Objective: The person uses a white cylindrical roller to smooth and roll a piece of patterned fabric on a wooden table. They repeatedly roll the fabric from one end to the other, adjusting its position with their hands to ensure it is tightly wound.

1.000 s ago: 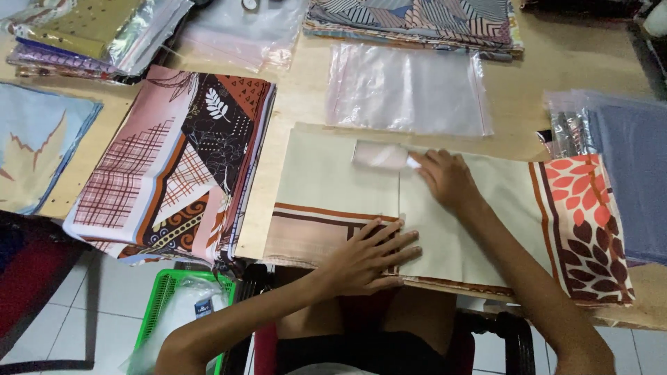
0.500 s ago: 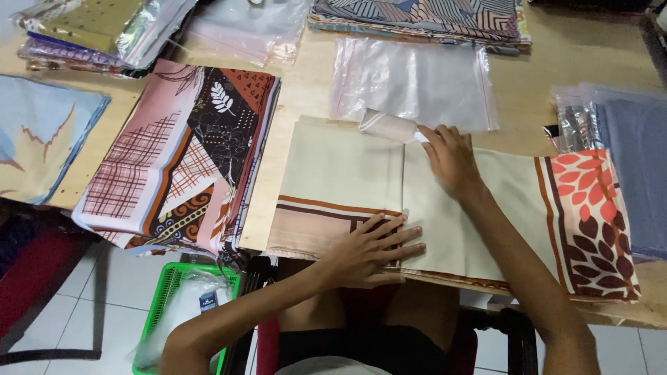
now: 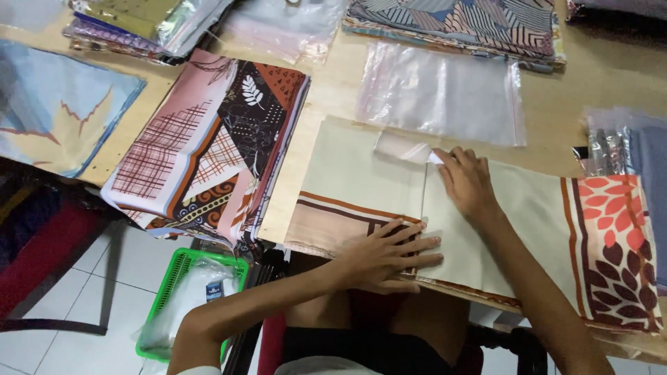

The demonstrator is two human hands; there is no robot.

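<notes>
A cream scarf point(image 3: 361, 173) with brown stripes and a red leaf border lies folded on the wooden table point(image 3: 326, 90). My left hand point(image 3: 385, 255) rests flat with spread fingers on the scarf's near edge. My right hand point(image 3: 467, 182) lies palm down on the folded layer, its fingertips at the upper corner of the fold, where a small pale flap of fabric point(image 3: 403, 147) sticks out. Neither hand grips anything.
A stack of patterned scarves point(image 3: 208, 146) lies to the left. An empty clear plastic bag point(image 3: 441, 94) sits beyond the cream scarf. More folded fabrics point(image 3: 458, 21) and bagged ones point(image 3: 149, 21) line the far edge. A green basket point(image 3: 191, 298) stands on the floor.
My right hand has slid slightly up along the fold towards the far corner. My left hand has stayed pressed on the near edge.
</notes>
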